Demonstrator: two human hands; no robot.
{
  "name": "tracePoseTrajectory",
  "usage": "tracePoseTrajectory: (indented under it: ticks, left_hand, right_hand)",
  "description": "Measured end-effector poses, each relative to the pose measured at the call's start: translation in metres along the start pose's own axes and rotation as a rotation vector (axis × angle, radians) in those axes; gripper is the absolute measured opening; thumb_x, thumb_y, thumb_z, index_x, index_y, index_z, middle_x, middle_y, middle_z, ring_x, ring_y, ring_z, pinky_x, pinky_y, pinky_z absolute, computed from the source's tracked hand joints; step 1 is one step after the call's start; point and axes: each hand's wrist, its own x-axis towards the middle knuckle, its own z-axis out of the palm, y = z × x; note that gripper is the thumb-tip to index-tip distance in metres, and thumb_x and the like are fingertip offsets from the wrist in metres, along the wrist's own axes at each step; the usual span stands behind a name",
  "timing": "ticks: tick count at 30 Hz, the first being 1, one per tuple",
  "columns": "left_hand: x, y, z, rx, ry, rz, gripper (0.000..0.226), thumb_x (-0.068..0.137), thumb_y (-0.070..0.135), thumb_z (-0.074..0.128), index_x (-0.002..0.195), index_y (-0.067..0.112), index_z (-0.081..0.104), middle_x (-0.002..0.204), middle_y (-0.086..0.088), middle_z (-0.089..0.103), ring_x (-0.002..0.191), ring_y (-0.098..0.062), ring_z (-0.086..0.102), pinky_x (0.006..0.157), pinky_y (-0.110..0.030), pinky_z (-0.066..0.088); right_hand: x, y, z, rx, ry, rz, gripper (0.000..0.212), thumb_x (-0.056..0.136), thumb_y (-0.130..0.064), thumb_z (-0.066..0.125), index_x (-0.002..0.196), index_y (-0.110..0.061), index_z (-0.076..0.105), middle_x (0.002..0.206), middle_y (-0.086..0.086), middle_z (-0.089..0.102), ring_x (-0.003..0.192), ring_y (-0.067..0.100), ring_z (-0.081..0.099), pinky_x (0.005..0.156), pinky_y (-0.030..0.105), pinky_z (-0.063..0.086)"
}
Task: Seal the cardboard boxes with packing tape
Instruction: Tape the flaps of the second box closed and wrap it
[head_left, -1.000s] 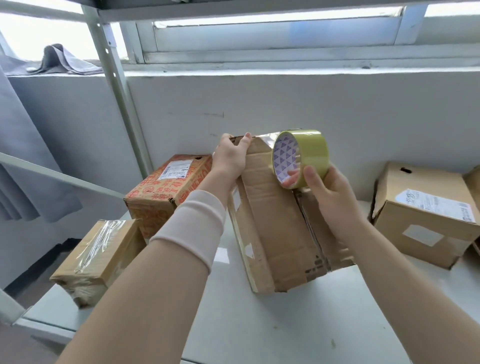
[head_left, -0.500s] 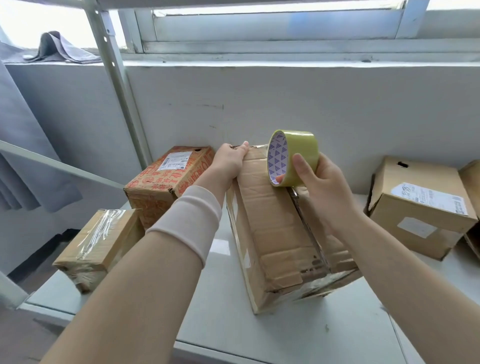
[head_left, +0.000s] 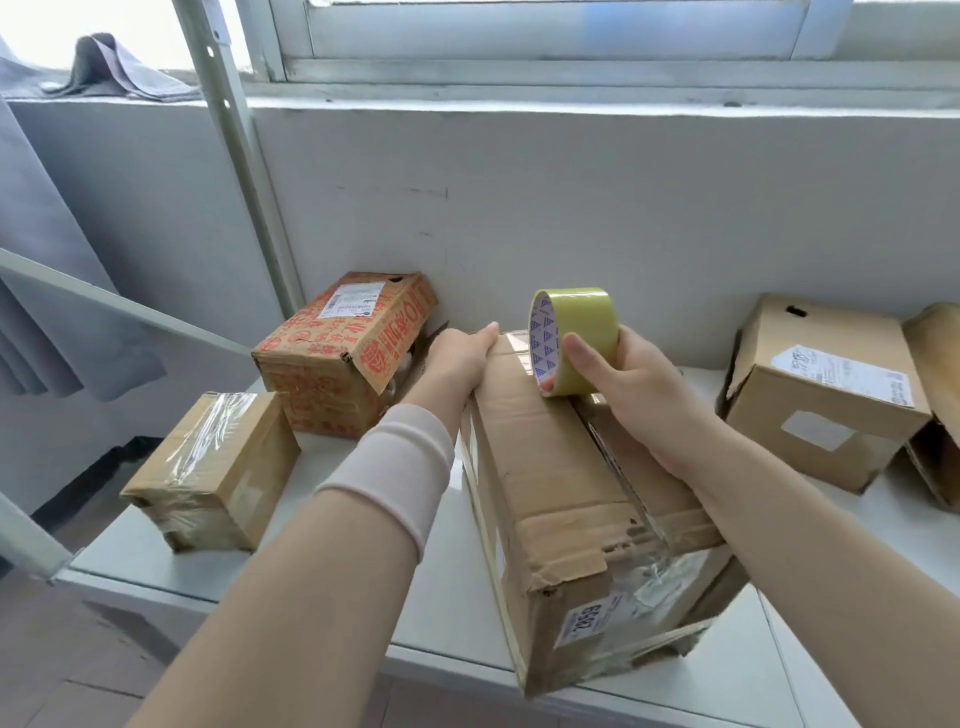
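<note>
Head view: clamping the fingers (head_left: 584, 361) of the right hand (head_left: 639, 395) round the tape roll (head_left: 574, 338), resting it on the far end of the box (head_left: 550, 483) on the bench (head_left: 447, 597). Steadying the far edge with the left hand (head_left: 462, 358), finger curl hidden, can't tell. Probably worth pulling straight along the seam (head_left: 610, 462).

Both bare forearms rise from the bottom edge toward mid-frame. The left hand (head_left: 460, 358), a pale band (head_left: 395, 467) round its wrist, clasps the far left corner of the box (head_left: 561, 478) (fingers hidden over the side). The right hand (head_left: 639, 384) grips the tape roll (head_left: 582, 322), thumb across its near side.
</note>
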Motion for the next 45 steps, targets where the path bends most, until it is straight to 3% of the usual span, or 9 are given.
tracePoseTrajectory:
  ticks: [4, 11, 17, 21, 26, 30, 34, 41, 45]
  left_hand:
    - [-0.004, 0.003, -0.004, 0.065, 0.034, -0.032, 0.056, 0.096, 0.041, 0.049, 0.126, -0.006, 0.048, 0.125, -0.019, 0.055, 0.113, -0.037, 0.054, 0.093, -0.038, 0.044]
    - [-0.009, 0.008, 0.0, 0.042, 0.034, -0.058, 0.059, 0.095, 0.041, 0.051, 0.13, -0.005, 0.044, 0.13, -0.019, 0.052, 0.117, -0.036, 0.051, 0.1, -0.042, 0.043]
    - [-0.012, 0.008, -0.004, 0.01, 0.071, -0.091, 0.059, 0.092, 0.042, 0.056, 0.127, -0.006, 0.048, 0.128, -0.02, 0.054, 0.117, -0.037, 0.052, 0.1, -0.043, 0.043]
    - [-0.013, 0.009, 0.001, 0.0, 0.079, -0.083, 0.059, 0.093, 0.04, 0.057, 0.129, -0.005, 0.047, 0.131, -0.018, 0.052, 0.119, -0.036, 0.051, 0.101, -0.042, 0.042]
    - [-0.014, 0.009, 0.002, -0.005, 0.092, -0.09, 0.058, 0.094, 0.04, 0.055, 0.13, -0.005, 0.046, 0.133, -0.018, 0.052, 0.121, -0.036, 0.049, 0.101, -0.04, 0.04]
    - [-0.018, 0.011, 0.002, 0.004, 0.102, -0.081, 0.063, 0.092, 0.041, 0.056, 0.135, -0.003, 0.042, 0.136, -0.017, 0.049, 0.124, -0.036, 0.047, 0.104, -0.041, 0.038]
    - [-0.017, 0.01, 0.001, 0.001, 0.113, -0.082, 0.065, 0.092, 0.042, 0.057, 0.136, -0.004, 0.041, 0.137, -0.018, 0.048, 0.125, -0.036, 0.047, 0.104, -0.042, 0.038]
    - [-0.02, 0.015, 0.009, 0.053, 0.119, -0.063, 0.06, 0.093, 0.04, 0.056, 0.132, -0.006, 0.044, 0.134, -0.018, 0.05, 0.123, -0.035, 0.048, 0.099, -0.037, 0.038]
    - [-0.018, 0.013, 0.011, 0.049, 0.12, -0.064, 0.062, 0.093, 0.04, 0.056, 0.133, -0.005, 0.043, 0.136, -0.017, 0.049, 0.124, -0.035, 0.047, 0.1, -0.037, 0.036]
  right_hand:
    - [-0.021, -0.021, -0.007, 0.027, 0.049, 0.016, 0.027, 0.091, -0.034, 0.053, 0.088, -0.008, 0.058, 0.062, -0.002, 0.066, 0.046, -0.004, 0.059, 0.044, 0.007, 0.041]
    - [-0.062, -0.015, -0.019, -0.082, -0.041, -0.004, 0.035, 0.077, -0.045, 0.051, 0.102, -0.022, 0.057, 0.08, -0.007, 0.074, 0.079, 0.0, 0.068, 0.07, 0.008, 0.047]
    - [-0.079, -0.033, -0.026, -0.053, 0.154, 0.012, 0.036, 0.08, -0.048, 0.052, 0.084, -0.014, 0.063, 0.059, -0.007, 0.069, 0.052, -0.001, 0.058, 0.051, 0.01, 0.045]
    - [-0.101, -0.04, -0.037, 0.111, 0.066, 0.122, 0.042, 0.069, -0.046, 0.053, 0.096, -0.016, 0.065, 0.073, 0.003, 0.074, 0.064, 0.011, 0.068, 0.059, 0.024, 0.053]
    - [-0.12, -0.024, -0.024, 0.124, 0.082, 0.031, 0.064, 0.06, -0.069, 0.067, 0.089, -0.012, 0.063, 0.071, 0.007, 0.071, 0.067, 0.011, 0.067, 0.061, 0.014, 0.05]
    - [-0.124, -0.033, -0.022, 0.132, 0.183, 0.049, 0.038, 0.069, -0.048, 0.06, 0.092, -0.017, 0.06, 0.061, 0.0, 0.07, 0.056, 0.005, 0.065, 0.053, 0.011, 0.047]
    - [-0.134, -0.05, -0.027, 0.075, 0.246, 0.096, 0.042, 0.059, -0.049, 0.054, 0.086, -0.019, 0.061, 0.053, -0.002, 0.067, 0.045, 0.001, 0.06, 0.043, 0.008, 0.041]
    - [-0.157, -0.05, -0.036, -0.023, 0.216, 0.188, 0.054, 0.053, -0.063, 0.048, 0.083, -0.02, 0.063, 0.056, 0.0, 0.068, 0.049, 0.005, 0.061, 0.056, 0.025, 0.05]
    - [-0.163, -0.048, -0.04, -0.08, 0.146, 0.258, 0.056, 0.052, -0.064, 0.045, 0.08, -0.02, 0.064, 0.055, -0.001, 0.069, 0.046, 0.003, 0.06, 0.055, 0.023, 0.046]
